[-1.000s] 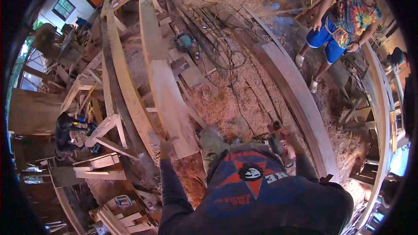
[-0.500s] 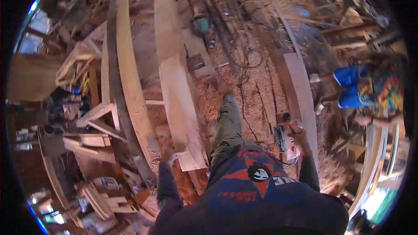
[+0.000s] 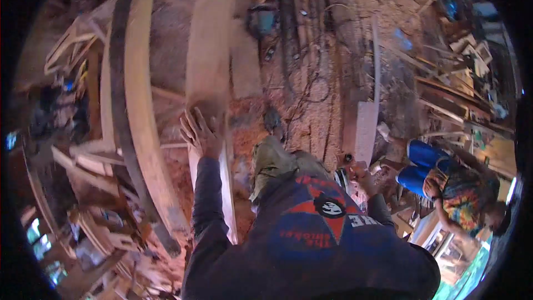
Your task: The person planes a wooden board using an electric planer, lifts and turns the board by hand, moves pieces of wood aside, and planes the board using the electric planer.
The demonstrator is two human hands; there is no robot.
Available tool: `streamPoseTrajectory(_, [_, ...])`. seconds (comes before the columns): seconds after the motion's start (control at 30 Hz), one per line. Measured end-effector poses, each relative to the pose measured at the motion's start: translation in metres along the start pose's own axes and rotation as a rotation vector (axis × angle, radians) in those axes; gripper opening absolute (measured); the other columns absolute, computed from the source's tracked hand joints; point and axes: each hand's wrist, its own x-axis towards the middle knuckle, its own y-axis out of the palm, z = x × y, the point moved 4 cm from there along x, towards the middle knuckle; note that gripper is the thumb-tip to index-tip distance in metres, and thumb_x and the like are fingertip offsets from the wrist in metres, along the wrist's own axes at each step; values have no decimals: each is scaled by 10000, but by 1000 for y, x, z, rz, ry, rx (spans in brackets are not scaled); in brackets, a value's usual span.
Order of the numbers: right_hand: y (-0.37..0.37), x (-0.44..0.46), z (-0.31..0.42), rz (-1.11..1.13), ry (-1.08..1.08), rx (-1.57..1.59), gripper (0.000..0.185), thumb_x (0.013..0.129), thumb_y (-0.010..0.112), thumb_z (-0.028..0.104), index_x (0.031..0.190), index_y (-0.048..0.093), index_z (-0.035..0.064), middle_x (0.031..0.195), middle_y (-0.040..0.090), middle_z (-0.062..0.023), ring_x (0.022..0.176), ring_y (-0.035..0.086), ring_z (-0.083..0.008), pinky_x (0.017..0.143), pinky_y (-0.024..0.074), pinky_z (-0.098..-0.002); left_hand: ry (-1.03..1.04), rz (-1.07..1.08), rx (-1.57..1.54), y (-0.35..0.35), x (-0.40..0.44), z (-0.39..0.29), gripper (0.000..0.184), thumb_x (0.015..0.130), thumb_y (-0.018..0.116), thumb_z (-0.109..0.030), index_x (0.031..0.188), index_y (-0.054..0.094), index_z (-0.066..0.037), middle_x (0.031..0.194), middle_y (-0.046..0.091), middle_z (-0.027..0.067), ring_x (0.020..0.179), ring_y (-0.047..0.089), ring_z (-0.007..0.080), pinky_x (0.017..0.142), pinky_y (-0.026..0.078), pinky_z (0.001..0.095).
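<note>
My left hand [image 3: 201,134] lies with spread fingers on the upper face of a wide, pale wooden plank [image 3: 209,44]. The plank runs away from me past my left side. At my right side, my right hand [image 3: 363,181] is closed round an electric planer [image 3: 341,178]. The planer has a dark round knob at its front, and my hand and body hide part of it. It is off the plank, which lies to its left.
Left of the plank run a long yellowish board [image 3: 139,61] and a dark beam [image 3: 119,78]. Shavings and a cord [image 3: 302,103] cover the ground ahead. A seated person in blue shorts [image 3: 413,178] is at the right. A pale board [image 3: 365,130] lies ahead of the planer.
My left hand has moved from the plank's near end forward onto its upper face, and its fingers have spread. I have stepped forward alongside the plank, the planer still in my right hand.
</note>
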Motion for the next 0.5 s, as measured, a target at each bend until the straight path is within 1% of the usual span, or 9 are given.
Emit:
streamPoseTrajectory(0.07, [-23,5,7,-54,469,491,258,885,710,15,1134,751,66,986,721,-41,779,682,-127,638,561,-314,46,125,38,18,53,-30,649,1006,561,-422,1549,449,-84,1649,313,190,1509,283,439,1195,208,658])
streamPoseTrajectory(0.1, [-43,9,36,-145,122,296,319,885,700,13,1187,742,106,936,709,-38,706,668,-146,600,551,-315,144,57,-33,35,77,-38,649,1005,556,-425,1551,447,-91,1646,321,191,1508,288,439,1197,213,654])
streamPoseTrajectory(0.13, [-53,15,39,-166,133,290,319,885,700,13,1187,742,106,936,709,-38,706,668,-146,600,551,-315,154,56,-56,49,105,-46,649,1005,556,-425,1551,447,-91,1646,321,191,1508,288,439,1197,213,654])
streamPoseTrajectory(0.2, [-38,12,7,-160,541,672,422,861,700,-14,1265,709,106,878,687,-30,637,632,-153,551,520,-312,302,38,-73,64,150,-62,628,1016,539,-420,1543,457,-89,1645,326,193,1510,286,440,1201,213,652])
streamPoseTrajectory(0.27, [-54,21,13,-272,473,756,406,835,704,-31,1229,691,66,809,651,-18,597,597,-150,518,488,-308,287,33,-97,78,184,-73,611,1022,527,-410,1548,450,-109,1650,338,160,1510,293,434,1210,201,651])
streamPoseTrajectory(0.33, [-62,37,29,-114,533,1005,171,965,626,222,1088,682,117,783,615,20,587,536,-90,500,424,-260,260,33,-143,93,217,-80,599,1031,508,-398,1568,424,-145,1662,337,111,1521,285,417,1219,178,651])
streamPoseTrajectory(0.37, [-69,46,46,-123,514,990,171,965,626,222,1088,682,117,783,615,20,587,536,-90,500,424,-260,243,18,-156,97,228,-81,599,1031,508,-398,1568,424,-145,1662,337,111,1521,285,417,1219,178,651])
streamPoseTrajectory(0.47, [-100,90,73,-30,437,610,167,995,576,276,977,659,132,757,548,45,579,477,-86,511,397,-268,213,-1,-148,115,267,-98,597,1038,489,-402,1582,403,-173,1669,332,78,1527,279,403,1222,161,654])
streamPoseTrajectory(0.5, [-101,114,63,-46,89,474,150,998,569,253,959,658,139,758,545,52,587,482,-88,522,400,-264,208,25,-89,117,271,-100,589,1042,481,-403,1579,410,-170,1669,331,83,1529,277,402,1221,161,657])
